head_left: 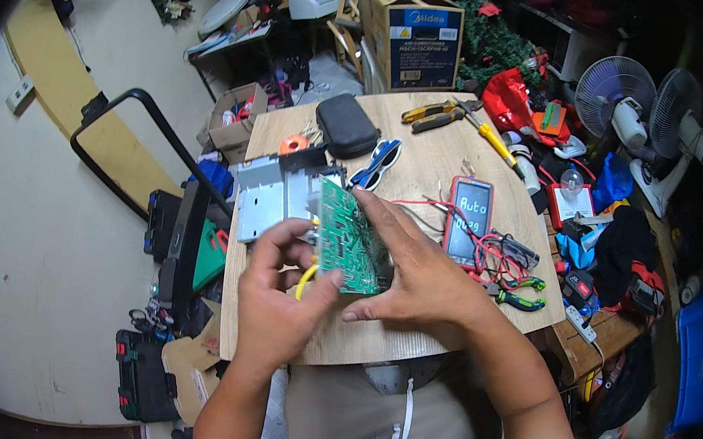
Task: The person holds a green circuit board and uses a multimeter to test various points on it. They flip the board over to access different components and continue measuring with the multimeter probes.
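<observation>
A green circuit board (pixel 344 249) stands tilted on edge above the wooden table, its soldered side showing. My left hand (pixel 284 294) grips its left edge, with the thumb at the lower part and the fingers curled behind. A yellow wire (pixel 304 283) loops out beside that thumb. Around the right side of the board curves my right hand (pixel 427 270), its fingers at the upper edge and thumb near the bottom. Just beyond the board lies a grey metal housing (pixel 263 202). To the right, a red-edged multimeter (pixel 469 223) has its display lit, and tangled red and black test leads (pixel 501 261) lie beside it.
On the table (pixel 432 348) are a black zip case (pixel 348 125), white-framed glasses (pixel 377 164), yellow-black pliers (pixel 438 117), a yellow-handled tool (pixel 496 145) and green-black pliers (pixel 523 299). A black trolley handle (pixel 137 94) rises at left. Fans (pixel 614 97) and clutter crowd the right.
</observation>
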Action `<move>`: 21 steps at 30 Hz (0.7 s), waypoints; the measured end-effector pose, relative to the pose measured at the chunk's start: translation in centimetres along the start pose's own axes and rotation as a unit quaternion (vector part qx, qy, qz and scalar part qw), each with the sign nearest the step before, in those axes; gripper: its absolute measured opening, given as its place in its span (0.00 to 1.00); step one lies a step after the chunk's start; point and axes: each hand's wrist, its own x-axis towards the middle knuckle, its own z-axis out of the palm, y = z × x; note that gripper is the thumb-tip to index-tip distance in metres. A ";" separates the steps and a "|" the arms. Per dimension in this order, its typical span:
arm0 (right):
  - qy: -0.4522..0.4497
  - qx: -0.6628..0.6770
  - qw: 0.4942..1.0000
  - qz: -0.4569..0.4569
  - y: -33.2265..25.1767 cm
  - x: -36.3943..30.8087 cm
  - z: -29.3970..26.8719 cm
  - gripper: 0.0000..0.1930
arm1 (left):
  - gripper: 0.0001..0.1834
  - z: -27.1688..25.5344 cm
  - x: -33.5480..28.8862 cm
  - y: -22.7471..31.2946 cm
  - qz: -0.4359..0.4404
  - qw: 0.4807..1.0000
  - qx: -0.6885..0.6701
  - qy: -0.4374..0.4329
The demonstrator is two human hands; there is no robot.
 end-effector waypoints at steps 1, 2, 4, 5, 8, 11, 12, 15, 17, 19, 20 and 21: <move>0.010 0.034 0.999 0.003 0.3 0.3 -0.1 0.64 | 0.33 0.5 0.2 0.2 0.039 0.998 0.039 -0.022; 0.014 0.068 0.997 0.023 0.7 0.5 -0.3 0.64 | 0.34 0.8 0.3 0.3 0.062 0.994 0.077 -0.050; -0.002 0.138 0.990 0.041 1.4 0.3 -1.1 0.61 | 0.36 1.6 0.8 0.0 0.112 0.984 0.110 -0.087; -0.015 0.175 0.982 0.070 1.7 -0.1 -1.5 0.61 | 0.36 1.9 1.1 -0.2 0.084 0.990 0.045 -0.100; 0.003 0.284 0.952 0.117 2.6 -1.1 -1.8 0.53 | 0.35 2.9 3.1 -1.3 -0.018 0.980 -0.154 -0.126; 0.019 0.368 0.921 0.126 4.0 -1.7 -2.4 0.44 | 0.31 3.6 5.9 -2.4 0.045 0.992 -0.003 -0.118; 0.030 0.389 0.912 0.125 4.5 -1.7 -2.5 0.44 | 0.30 3.6 6.8 -2.7 0.113 0.982 0.088 -0.126; 0.069 0.492 0.860 0.121 5.9 -1.6 -2.3 0.40 | 0.29 4.0 8.6 -3.5 0.247 0.941 0.218 -0.075; 0.085 0.540 0.819 0.175 6.3 -2.0 -2.4 0.38 | 0.33 4.4 9.0 -4.1 0.286 0.928 0.237 -0.035; 0.098 0.588 0.785 0.170 6.5 -2.4 -2.6 0.35 | 0.35 4.9 9.1 -4.7 0.254 0.948 0.188 -0.033; 0.092 0.595 0.776 0.189 6.6 -2.5 -2.6 0.35 | 0.36 5.1 8.9 -5.1 0.237 0.957 0.165 -0.033; 0.082 0.613 0.764 0.187 6.6 -2.5 -2.6 0.34 | 0.40 5.1 9.2 -5.4 0.229 0.961 0.143 -0.057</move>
